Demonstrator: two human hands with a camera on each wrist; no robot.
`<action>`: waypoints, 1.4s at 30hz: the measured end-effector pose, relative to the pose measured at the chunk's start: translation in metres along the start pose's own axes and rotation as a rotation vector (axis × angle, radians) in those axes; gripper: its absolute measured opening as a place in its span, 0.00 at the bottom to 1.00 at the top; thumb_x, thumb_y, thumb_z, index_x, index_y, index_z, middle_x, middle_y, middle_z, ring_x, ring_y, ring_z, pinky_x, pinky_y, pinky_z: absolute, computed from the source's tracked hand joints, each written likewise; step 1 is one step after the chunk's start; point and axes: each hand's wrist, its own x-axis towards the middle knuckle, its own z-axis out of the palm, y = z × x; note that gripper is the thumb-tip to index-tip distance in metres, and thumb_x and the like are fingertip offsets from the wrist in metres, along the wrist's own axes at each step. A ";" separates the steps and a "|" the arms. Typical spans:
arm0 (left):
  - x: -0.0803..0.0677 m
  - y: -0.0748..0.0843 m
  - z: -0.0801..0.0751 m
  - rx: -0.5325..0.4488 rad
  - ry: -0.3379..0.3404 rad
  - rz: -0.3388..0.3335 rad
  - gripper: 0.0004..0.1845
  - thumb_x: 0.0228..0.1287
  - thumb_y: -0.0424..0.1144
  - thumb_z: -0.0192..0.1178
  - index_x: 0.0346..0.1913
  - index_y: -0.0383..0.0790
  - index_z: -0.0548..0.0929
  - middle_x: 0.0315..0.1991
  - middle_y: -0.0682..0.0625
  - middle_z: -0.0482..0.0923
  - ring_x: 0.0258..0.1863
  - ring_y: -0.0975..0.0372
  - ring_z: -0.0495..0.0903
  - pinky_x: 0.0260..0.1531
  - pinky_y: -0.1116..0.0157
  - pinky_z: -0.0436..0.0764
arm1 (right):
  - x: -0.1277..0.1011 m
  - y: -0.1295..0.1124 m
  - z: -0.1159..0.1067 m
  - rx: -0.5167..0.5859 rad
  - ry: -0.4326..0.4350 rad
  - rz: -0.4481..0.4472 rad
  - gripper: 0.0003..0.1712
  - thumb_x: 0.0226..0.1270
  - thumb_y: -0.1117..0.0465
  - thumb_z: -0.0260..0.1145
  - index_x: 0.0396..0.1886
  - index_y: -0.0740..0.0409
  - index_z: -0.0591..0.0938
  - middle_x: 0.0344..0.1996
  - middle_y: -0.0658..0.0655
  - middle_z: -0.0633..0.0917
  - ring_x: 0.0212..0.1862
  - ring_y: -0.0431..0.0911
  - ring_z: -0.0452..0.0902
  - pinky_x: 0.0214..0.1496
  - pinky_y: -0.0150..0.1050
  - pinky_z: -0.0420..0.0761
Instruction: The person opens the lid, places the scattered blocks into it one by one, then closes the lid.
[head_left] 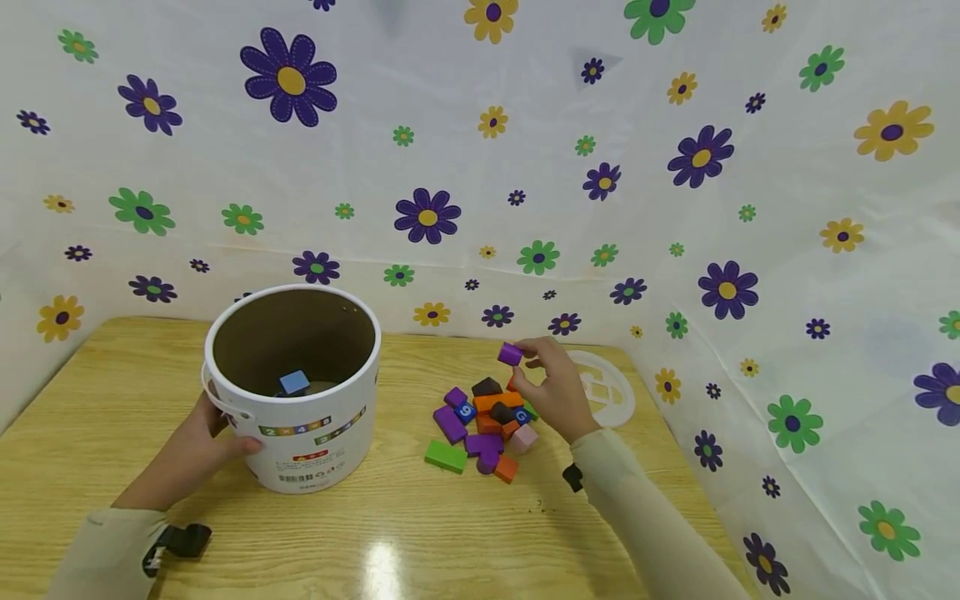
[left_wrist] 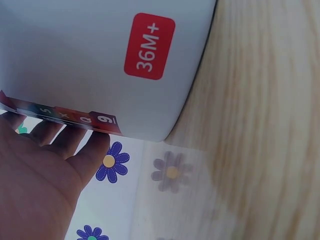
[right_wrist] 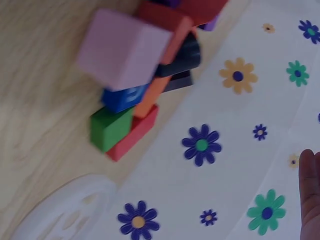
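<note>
My left hand [head_left: 191, 454] holds the left side of a white bucket [head_left: 330, 446], thumb on its front and fingers round the side. In the left wrist view, those fingers [left_wrist: 92, 157] touch the printed wall. A light blue block [head_left: 295, 382] lies inside the bucket. My right hand [head_left: 557, 387] pinches a purple cylinder block [head_left: 510, 354] above a pile of blocks. In the pile are a green block [head_left: 446, 457], a pink block [head_left: 524, 438], an orange block [head_left: 506, 468] and several purple and dark ones. The right wrist view shows only the hand's edge.
A white round lid with cut-outs [head_left: 615, 400] lies on the wooden table [head_left: 420, 542], right of the pile. Flower-print sheeting [head_left: 450, 167] rises behind the table and along its right side. The bucket's white handle [head_left: 217, 402] hangs at its left.
</note>
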 end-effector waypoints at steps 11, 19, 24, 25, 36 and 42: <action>0.000 0.005 0.001 -0.017 -0.003 0.003 0.55 0.71 0.51 0.67 0.84 0.56 0.36 0.77 0.32 0.51 0.73 0.32 0.53 0.66 0.24 0.56 | 0.037 -0.053 0.026 0.139 -0.004 -0.106 0.19 0.67 0.70 0.70 0.57 0.62 0.81 0.51 0.59 0.83 0.51 0.53 0.82 0.56 0.43 0.87; 0.000 0.004 0.002 -0.007 -0.005 0.004 0.53 0.72 0.50 0.67 0.84 0.57 0.37 0.77 0.34 0.53 0.72 0.34 0.55 0.71 0.32 0.59 | 0.056 -0.092 0.050 0.292 0.020 -0.164 0.18 0.65 0.72 0.71 0.54 0.65 0.80 0.51 0.60 0.84 0.51 0.50 0.83 0.57 0.41 0.86; 0.000 0.003 0.002 -0.021 -0.007 0.006 0.54 0.71 0.49 0.67 0.84 0.58 0.36 0.77 0.33 0.51 0.73 0.33 0.54 0.65 0.24 0.57 | 0.060 -0.120 0.062 0.411 -0.022 -0.179 0.18 0.68 0.72 0.69 0.56 0.65 0.80 0.51 0.60 0.84 0.53 0.49 0.84 0.59 0.38 0.85; 0.000 0.003 0.001 -0.020 -0.006 0.007 0.54 0.71 0.49 0.67 0.83 0.59 0.36 0.77 0.33 0.51 0.73 0.33 0.54 0.65 0.24 0.57 | 0.060 -0.125 0.064 0.415 -0.039 -0.187 0.18 0.68 0.71 0.69 0.57 0.65 0.80 0.51 0.60 0.84 0.54 0.48 0.84 0.60 0.37 0.84; 0.000 0.002 -0.002 -0.008 -0.007 -0.009 0.56 0.71 0.50 0.68 0.83 0.63 0.33 0.78 0.32 0.47 0.73 0.31 0.52 0.65 0.24 0.56 | 0.077 -0.157 0.078 0.339 -0.142 -0.201 0.18 0.70 0.69 0.69 0.59 0.64 0.81 0.52 0.58 0.85 0.52 0.45 0.84 0.61 0.29 0.81; 0.000 0.002 -0.001 -0.009 -0.007 -0.019 0.56 0.71 0.50 0.67 0.83 0.60 0.33 0.78 0.31 0.48 0.73 0.30 0.53 0.64 0.24 0.57 | 0.080 -0.160 0.082 0.299 -0.183 -0.184 0.18 0.70 0.68 0.69 0.59 0.65 0.81 0.50 0.57 0.86 0.48 0.43 0.83 0.60 0.27 0.80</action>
